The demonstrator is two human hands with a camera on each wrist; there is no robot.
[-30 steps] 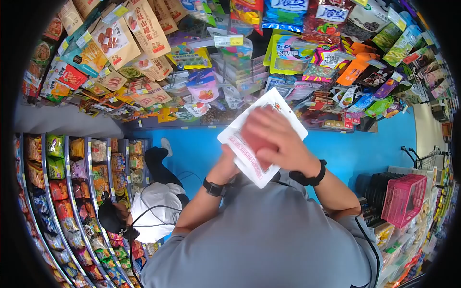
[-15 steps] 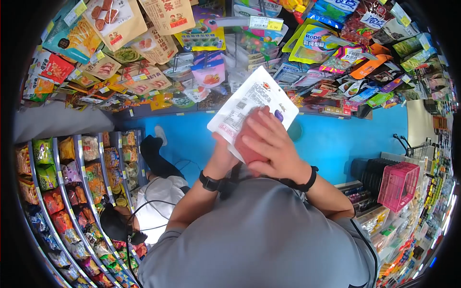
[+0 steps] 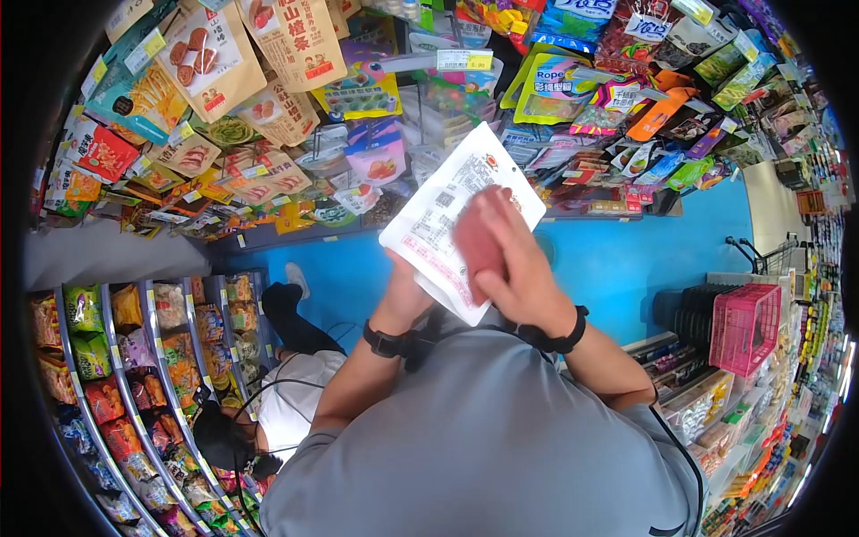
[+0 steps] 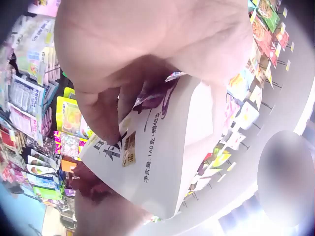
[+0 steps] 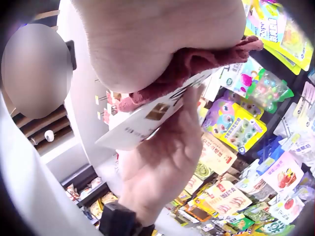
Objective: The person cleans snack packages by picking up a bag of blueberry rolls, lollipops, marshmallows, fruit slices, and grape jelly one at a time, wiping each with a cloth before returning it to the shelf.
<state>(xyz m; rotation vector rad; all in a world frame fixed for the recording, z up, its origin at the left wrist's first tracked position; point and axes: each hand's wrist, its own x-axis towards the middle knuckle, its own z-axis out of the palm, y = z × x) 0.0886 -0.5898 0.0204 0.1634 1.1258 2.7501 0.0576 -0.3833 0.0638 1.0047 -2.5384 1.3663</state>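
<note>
My left hand (image 3: 407, 291) grips a white snack pouch (image 3: 428, 215) by its lower left side, with the fingers underneath. Black and pink print covers the pouch's upper face; the left wrist view shows large dark characters and a purple picture on the other face. My right hand (image 3: 530, 277) holds a reddish-brown cloth (image 3: 476, 240) against the upper face, right of the printed text. Seen from the right wrist, the cloth (image 5: 197, 64) lies bunched between the palm and the pouch (image 5: 135, 128). Part of the cloth is hidden under the right fingers.
Hanging snack bags (image 3: 295, 45) fill the display ahead. Shelves of packaged food (image 3: 125, 358) stand at the left, where a person in a white top (image 3: 300, 394) bends low. A pink basket (image 3: 744, 329) stands at the right. The floor (image 3: 617, 268) is blue.
My right hand has moved the cloth about over the pouch's face. The pouch has shifted slightly left and up, and more of its print shows than at first.
</note>
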